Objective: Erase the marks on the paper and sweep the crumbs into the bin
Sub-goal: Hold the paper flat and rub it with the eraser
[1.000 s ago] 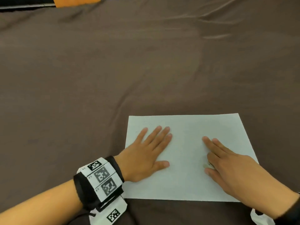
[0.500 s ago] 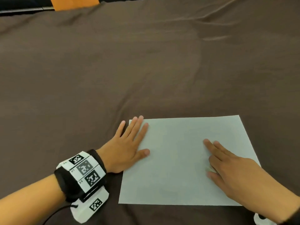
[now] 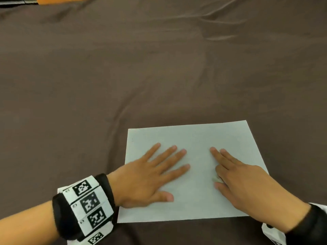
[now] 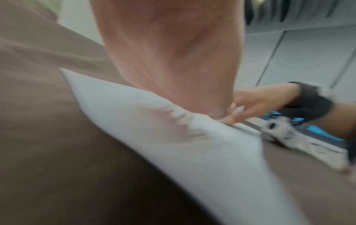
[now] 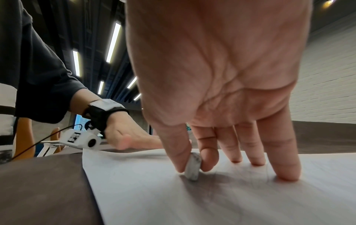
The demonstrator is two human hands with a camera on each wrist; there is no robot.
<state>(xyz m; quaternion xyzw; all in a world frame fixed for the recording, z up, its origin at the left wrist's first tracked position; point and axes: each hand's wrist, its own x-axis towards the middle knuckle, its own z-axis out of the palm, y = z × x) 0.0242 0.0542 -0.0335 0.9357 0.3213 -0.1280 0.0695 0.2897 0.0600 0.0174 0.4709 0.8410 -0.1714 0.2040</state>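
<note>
Between the thumb and forefinger of the right hand [image 3: 251, 184] a small worn eraser [image 5: 193, 166] is pinched, and its lower end is pressed against the paper [image 3: 198, 137]. Beyond the pinch, the other three fingers [image 5: 287, 161] are stretched out, with their tips set down on the sheet. Faint pencil lines [image 5: 256, 175] can be made out on the paper just ahead of the eraser and under those fingertips; in the head view they are too pale to be seen.

To the left of the eraser, a little apart from it, the left hand [image 3: 150, 175] is laid flat on the sheet, palm down, with the fingers straight and spread and the thumb held out towards the near edge. Nothing is held in it. From the left wrist camera the picture is blurred, yet the paper is seen to be lifted into a low fold beside the heel of that hand.

Under both hands the sheet is spread on a brown cloth [image 3: 141, 76], creased in places. Black bands with white printed tags [image 3: 88, 202] are worn on both wrists. Far beyond the hands, at the top left edge of the cloth, an orange shape [image 3: 60, 0] is partly seen.
</note>
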